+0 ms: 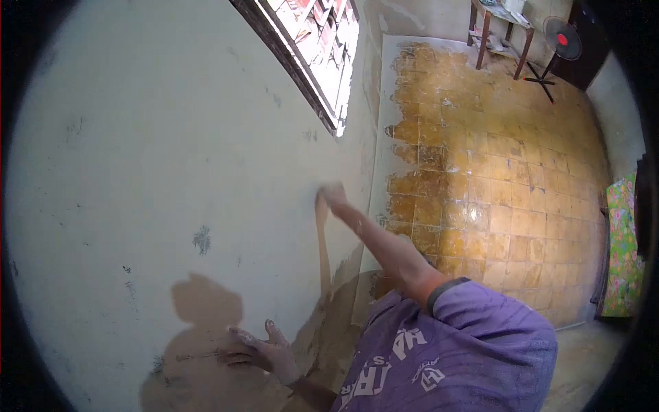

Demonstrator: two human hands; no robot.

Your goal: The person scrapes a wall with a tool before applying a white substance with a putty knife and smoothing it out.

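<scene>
My right hand [334,197] is at the end of an outstretched arm, against the pale wall [158,158] below the window. Its fingers look closed and are slightly blurred. I cannot make out what they hold, if anything. Lower down, my left hand [266,353] lies close to or on the same wall, fingers spread and thumb apart, with nothing in it. Whitish dust coats both hands. Scattered dark scuffs [201,240] mark the wall.
A barred window [319,55] is set in the wall above. Yellowish floor tiles [494,172] have whitish residue along the wall's foot. At the back stand a wooden table [484,34] and a fan [563,40]. Flowered green fabric [621,250] is at the right.
</scene>
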